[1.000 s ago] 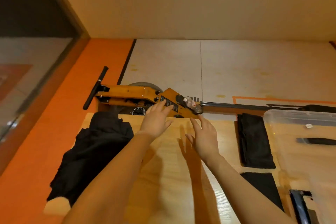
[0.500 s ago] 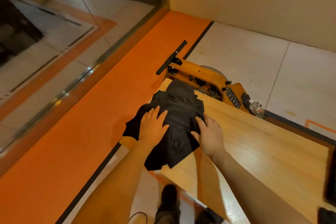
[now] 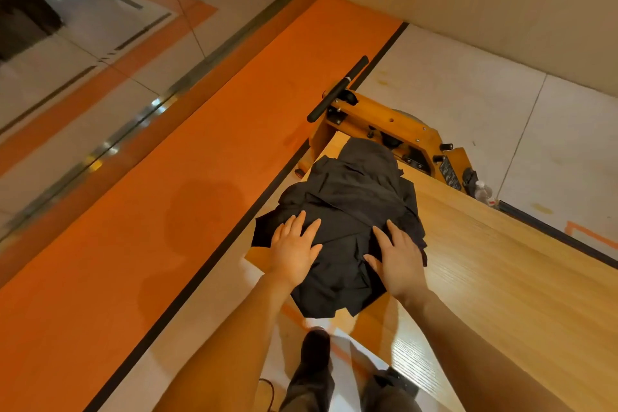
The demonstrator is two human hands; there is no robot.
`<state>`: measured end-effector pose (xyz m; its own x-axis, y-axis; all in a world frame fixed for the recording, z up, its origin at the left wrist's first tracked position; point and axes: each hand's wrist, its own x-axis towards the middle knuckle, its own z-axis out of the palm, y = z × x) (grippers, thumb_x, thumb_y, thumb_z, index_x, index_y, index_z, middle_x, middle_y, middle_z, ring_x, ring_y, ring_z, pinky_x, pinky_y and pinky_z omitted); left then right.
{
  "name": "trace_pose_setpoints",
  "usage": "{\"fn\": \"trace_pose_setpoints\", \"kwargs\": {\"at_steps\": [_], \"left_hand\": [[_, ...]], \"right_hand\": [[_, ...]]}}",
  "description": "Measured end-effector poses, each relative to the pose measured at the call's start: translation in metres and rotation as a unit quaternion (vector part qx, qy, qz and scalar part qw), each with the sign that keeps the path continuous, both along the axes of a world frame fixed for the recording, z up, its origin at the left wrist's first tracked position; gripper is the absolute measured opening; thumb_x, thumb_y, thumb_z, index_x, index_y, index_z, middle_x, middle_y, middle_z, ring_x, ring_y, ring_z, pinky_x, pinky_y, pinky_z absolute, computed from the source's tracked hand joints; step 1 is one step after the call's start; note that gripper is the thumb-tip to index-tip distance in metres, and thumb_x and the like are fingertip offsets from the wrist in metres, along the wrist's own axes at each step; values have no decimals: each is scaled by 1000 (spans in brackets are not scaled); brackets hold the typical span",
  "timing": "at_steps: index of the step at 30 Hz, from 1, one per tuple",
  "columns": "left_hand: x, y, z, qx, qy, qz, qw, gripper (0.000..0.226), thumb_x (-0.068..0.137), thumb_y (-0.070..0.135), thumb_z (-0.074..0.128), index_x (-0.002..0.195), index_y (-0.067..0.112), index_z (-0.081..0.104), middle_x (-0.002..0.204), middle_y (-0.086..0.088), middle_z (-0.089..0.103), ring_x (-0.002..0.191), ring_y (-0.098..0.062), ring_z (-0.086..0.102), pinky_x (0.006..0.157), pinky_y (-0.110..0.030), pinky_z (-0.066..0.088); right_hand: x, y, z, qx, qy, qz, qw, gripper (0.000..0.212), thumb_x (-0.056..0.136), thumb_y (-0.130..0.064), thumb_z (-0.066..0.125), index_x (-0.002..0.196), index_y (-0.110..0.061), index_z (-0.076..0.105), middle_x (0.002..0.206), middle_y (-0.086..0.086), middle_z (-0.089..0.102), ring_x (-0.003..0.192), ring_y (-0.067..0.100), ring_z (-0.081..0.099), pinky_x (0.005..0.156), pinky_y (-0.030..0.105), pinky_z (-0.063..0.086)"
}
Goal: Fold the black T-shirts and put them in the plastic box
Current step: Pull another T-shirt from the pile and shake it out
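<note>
A heap of crumpled black T-shirts (image 3: pixel 351 204) lies at the left end of the wooden table (image 3: pixel 501 278), with cloth hanging over the table's edges. My left hand (image 3: pixel 294 249) rests flat on the heap's left side, fingers straight and spread. My right hand (image 3: pixel 398 259) lies flat on its right side, fingers straight too. Neither hand grips the cloth. The plastic box is out of view.
An orange machine (image 3: pixel 384 124) with a black handle (image 3: pixel 337 89) stands on the floor just beyond the table's far end, and a plastic bottle (image 3: pixel 483 192) stands beside it. A glass wall (image 3: pixel 100 43) runs along the left. My legs and shoe (image 3: pixel 316 344) show below the table edge.
The view swung left from the table's middle to the heap. Both hands moved from the air above the bare tabletop onto the black T-shirts and now lie flat on them.
</note>
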<state>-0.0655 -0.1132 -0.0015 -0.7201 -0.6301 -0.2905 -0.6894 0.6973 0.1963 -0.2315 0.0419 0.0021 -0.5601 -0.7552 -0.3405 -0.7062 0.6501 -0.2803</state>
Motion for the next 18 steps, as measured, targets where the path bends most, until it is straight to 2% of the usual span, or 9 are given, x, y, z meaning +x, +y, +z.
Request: {"fn": "trace_pose_setpoints", "kwargs": {"at_steps": [4, 7, 9, 11, 13, 18], "left_hand": [[2, -2, -12, 5, 11, -7, 1000, 55, 101, 49, 31, 152, 34, 18, 162, -2, 12, 148, -22, 11, 118, -39, 16], [3, -3, -15, 6, 33, 0, 999, 52, 101, 48, 32, 150, 33, 26, 160, -1, 19, 147, -22, 17, 117, -39, 17], [2, -4, -14, 0, 68, 10, 998, 47, 101, 44, 41, 145, 29, 40, 155, -4, 32, 142, -25, 30, 114, -42, 25], [-1, -7, -14, -32, 120, 9, 992, 42, 96, 37, 56, 135, 22, 55, 142, -8, 49, 129, -30, 48, 104, -45, 38], [-7, -13, -15, -60, 156, 2, 986, 40, 91, 32, 64, 128, 19, 60, 133, -7, 57, 120, -30, 55, 98, -45, 44], [-41, -29, 2, -29, 167, -22, 985, 44, 94, 33, 59, 135, 22, 53, 141, -2, 49, 131, -25, 43, 108, -43, 31]], "right_hand": [[2, 2, -9, 16, 2, -1, 1000, 67, 97, -50, 52, 153, -20, 31, 161, 11, 24, 147, 32, 23, 117, 46, 24], [1, 5, -11, -6, 3, -14, 1000, 62, 98, -49, 51, 150, -18, 38, 159, 11, 30, 145, 33, 28, 115, 46, 27], [0, 8, -10, -28, -1, -30, 999, 58, 99, -46, 51, 148, -17, 43, 157, 12, 33, 143, 32, 31, 115, 46, 28], [-2, 11, -9, -46, 2, -43, 998, 55, 99, -43, 51, 145, -15, 46, 155, 12, 36, 141, 33, 34, 114, 46, 30], [-3, 16, -9, -67, 7, -54, 996, 52, 98, -39, 54, 142, -12, 51, 152, 14, 40, 138, 35, 39, 112, 46, 34], [-9, 33, -7, -89, 5, -81, 993, 51, 98, -35, 56, 142, -9, 51, 152, 16, 40, 138, 36, 39, 113, 46, 35]]}}
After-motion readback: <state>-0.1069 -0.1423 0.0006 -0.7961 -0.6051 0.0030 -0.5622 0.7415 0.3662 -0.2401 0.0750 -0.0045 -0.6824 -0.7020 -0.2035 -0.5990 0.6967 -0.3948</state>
